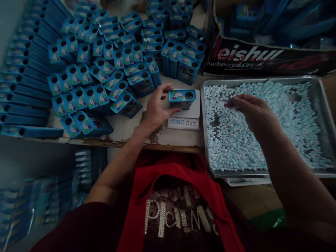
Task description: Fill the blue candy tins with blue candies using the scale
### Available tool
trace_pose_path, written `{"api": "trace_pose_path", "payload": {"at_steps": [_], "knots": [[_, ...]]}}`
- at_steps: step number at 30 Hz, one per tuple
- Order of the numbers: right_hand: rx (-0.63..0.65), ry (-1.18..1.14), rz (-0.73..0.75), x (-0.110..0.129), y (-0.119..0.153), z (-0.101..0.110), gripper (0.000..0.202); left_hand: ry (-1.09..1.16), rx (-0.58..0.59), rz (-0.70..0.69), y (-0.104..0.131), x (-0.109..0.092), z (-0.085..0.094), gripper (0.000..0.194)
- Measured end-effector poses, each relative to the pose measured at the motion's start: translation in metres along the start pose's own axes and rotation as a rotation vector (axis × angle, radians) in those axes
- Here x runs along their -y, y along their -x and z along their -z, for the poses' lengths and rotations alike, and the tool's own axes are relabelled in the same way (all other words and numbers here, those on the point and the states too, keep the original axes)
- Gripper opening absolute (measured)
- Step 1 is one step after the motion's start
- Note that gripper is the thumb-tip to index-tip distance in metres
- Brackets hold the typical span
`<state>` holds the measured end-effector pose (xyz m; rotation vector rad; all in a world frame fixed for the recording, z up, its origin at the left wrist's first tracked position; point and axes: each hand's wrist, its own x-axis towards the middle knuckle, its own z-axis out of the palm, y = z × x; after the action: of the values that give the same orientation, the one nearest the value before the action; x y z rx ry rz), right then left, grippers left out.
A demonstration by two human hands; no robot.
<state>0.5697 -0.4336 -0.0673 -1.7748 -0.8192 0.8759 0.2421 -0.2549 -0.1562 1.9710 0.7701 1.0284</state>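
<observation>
A small blue candy box (182, 99) with a dark round hole in its top stands on a white digital scale (183, 123). My left hand (156, 106) grips the box's left end, the thumb along its lower front and the fingers behind. To the right, my right hand (253, 108) hovers over a metal tray (327, 115) spread with pale blue and white candies (236, 147). Its fingertips are pinched together; whatever they hold, if anything, is too small to make out. Digits show on the scale's display, but I cannot read them surely.
Many similar blue boxes (90, 96) stand in groups on the worn table (131, 131) at left and behind. A long row of them (26, 91) lines the far left. A dark cardboard carton (244, 57) holding blue packs rises behind the tray.
</observation>
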Motion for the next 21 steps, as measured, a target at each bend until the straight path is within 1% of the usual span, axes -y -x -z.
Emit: {"api": "trace_pose_path", "payload": {"at_steps": [2, 3, 4, 6, 8, 9, 11, 13, 15, 17, 18, 19, 21], "knots": [[-0.036, 0.181, 0.113, 0.0, 0.006, -0.002, 0.03, 0.02, 0.082, 0.003, -0.011, 0.003, -0.012, 0.076], [-0.042, 0.198, 0.133, -0.003, 0.008, -0.001, 0.032, 0.034, 0.11, 0.0, -0.016, 0.004, -0.016, 0.074], [-0.042, 0.171, 0.135, -0.008, 0.008, -0.001, 0.034, 0.046, 0.128, -0.003, -0.02, 0.005, -0.017, 0.077], [-0.027, 0.08, 0.12, -0.021, 0.007, 0.0, 0.037, 0.061, 0.146, -0.009, -0.025, 0.009, -0.016, 0.095], [-0.036, 0.024, 0.109, -0.033, 0.005, 0.001, 0.035, 0.075, 0.156, 0.002, -0.025, 0.013, -0.011, 0.115], [-0.049, 0.03, 0.112, -0.039, 0.004, 0.0, 0.033, 0.084, 0.159, 0.017, -0.023, 0.015, -0.008, 0.121], [-0.07, 0.136, 0.161, -0.046, 0.003, 0.0, 0.026, 0.096, 0.158, 0.056, -0.019, 0.017, -0.002, 0.123], [-0.054, 0.364, 0.274, -0.05, 0.002, 0.001, 0.022, 0.086, 0.147, 0.091, -0.015, 0.017, 0.002, 0.12], [-0.006, 0.588, 0.391, -0.053, 0.002, 0.003, 0.02, 0.073, 0.132, 0.112, -0.013, 0.017, 0.004, 0.116], [0.032, 0.667, 0.436, -0.054, 0.004, 0.002, 0.017, 0.085, 0.119, 0.122, -0.013, 0.018, 0.002, 0.11], [0.028, 0.633, 0.42, -0.053, 0.005, 0.0, 0.016, 0.099, 0.118, 0.126, -0.014, 0.018, 0.0, 0.103], [0.012, 0.547, 0.382, -0.051, 0.007, -0.003, 0.018, 0.112, 0.115, 0.125, -0.017, 0.016, -0.004, 0.096], [-0.013, 0.234, 0.233, -0.045, 0.011, -0.013, 0.026, 0.099, 0.114, 0.078, -0.026, 0.007, -0.012, 0.078]]}}
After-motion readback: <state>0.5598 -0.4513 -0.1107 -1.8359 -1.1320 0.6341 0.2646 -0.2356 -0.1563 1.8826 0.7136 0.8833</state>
